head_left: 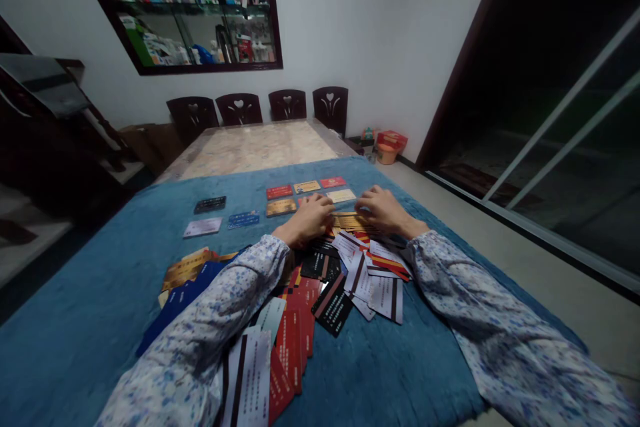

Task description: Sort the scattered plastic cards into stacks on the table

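Note:
Several plastic cards lie on a blue cloth in front of me. My left hand point(309, 219) is bent over the far end of the heap, its fingers curled together beside a partly covered red card. Across from it, my right hand point(384, 208) has its fingers curled down at the edge of some gold cards point(350, 221). Whatever the fingertips pinch is hidden. Towards me spread white striped cards point(358, 273), black cards point(333, 305) and red cards point(290, 337). Past my hands sit rows with a brown-gold card point(281, 207), a cream card point(341, 195) and a red card point(333, 182).
To the left lie a black card point(210, 204), a white card point(203, 227) and a blue card point(244, 219). Dark blue cards point(180, 300) are fanned under my left sleeve. The blue cloth point(100, 280) covers the near table; dark chairs point(239, 109) stand behind it.

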A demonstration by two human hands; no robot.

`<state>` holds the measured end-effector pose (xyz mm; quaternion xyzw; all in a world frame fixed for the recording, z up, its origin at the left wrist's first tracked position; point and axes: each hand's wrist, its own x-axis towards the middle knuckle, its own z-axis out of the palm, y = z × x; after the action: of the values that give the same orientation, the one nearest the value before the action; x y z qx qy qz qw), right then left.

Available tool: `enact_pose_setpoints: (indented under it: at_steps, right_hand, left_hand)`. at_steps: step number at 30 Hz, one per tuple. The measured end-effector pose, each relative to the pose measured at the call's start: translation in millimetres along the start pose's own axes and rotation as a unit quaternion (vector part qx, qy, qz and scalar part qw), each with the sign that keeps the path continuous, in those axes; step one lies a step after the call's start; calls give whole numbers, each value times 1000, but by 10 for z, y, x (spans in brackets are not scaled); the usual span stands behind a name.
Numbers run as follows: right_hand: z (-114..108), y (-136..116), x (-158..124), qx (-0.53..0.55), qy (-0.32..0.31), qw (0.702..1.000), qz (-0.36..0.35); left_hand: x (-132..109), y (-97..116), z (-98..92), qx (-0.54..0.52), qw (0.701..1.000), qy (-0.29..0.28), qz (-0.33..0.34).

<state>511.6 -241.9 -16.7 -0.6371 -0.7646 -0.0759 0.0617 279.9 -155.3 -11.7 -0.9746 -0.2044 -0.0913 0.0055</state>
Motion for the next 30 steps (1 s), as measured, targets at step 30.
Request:
enact_pose_setpoints:
  at_steps: [30]
  right_hand:
    - [98, 97, -192, 85, -31, 995, -43]
  left_hand:
    - [167, 23, 199, -62, 995, -46, 63]
